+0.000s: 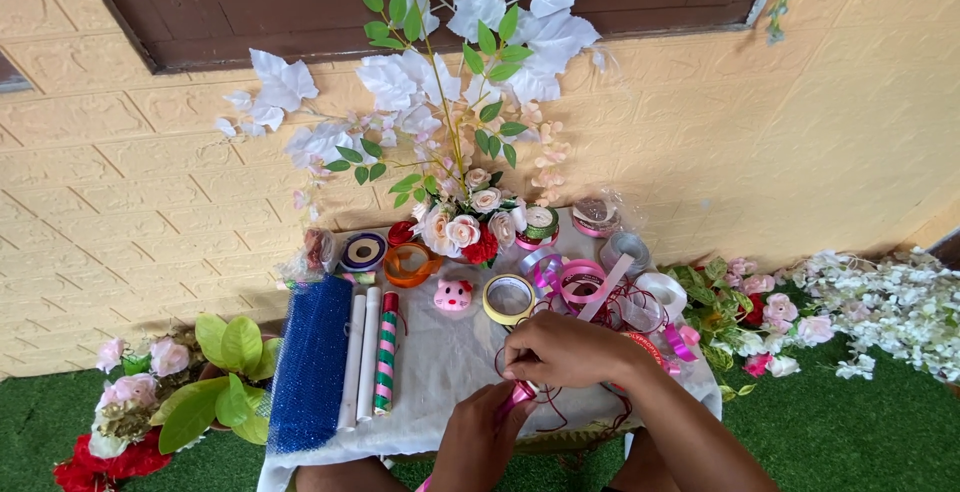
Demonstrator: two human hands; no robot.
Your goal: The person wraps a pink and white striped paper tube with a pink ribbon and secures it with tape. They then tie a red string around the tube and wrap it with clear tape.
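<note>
The head view looks down on a small table (440, 372) draped in pale cloth, set against a yellow wall. At its near edge the two hands meet over a strip of pink ribbon (516, 399). The right hand (568, 350) lies palm-down above the ribbon, fingers curled and pinching its upper end. The left hand (482, 444) comes up from below, nearer the body, closed around the lower run of the same strip. The ribbon thus sits directly between the hands, touching both, its long axis running from the near left up toward the far right; neither hand has to reach for it, and the right is on the upper end. Thin dark red cord (610, 332) loops over the cloth just right of the right hand. Just beyond the knuckles lies a yellow tape roll (509, 298), with a pink ribbon spool (583, 280) to its right and a small pink pig figure (453, 295) to its left. Farther left lie a striped roll (386, 352), white rolls (360, 357) and blue mesh (312, 362). At the far edge stands a bouquet (462, 224) of artificial roses.
</note>
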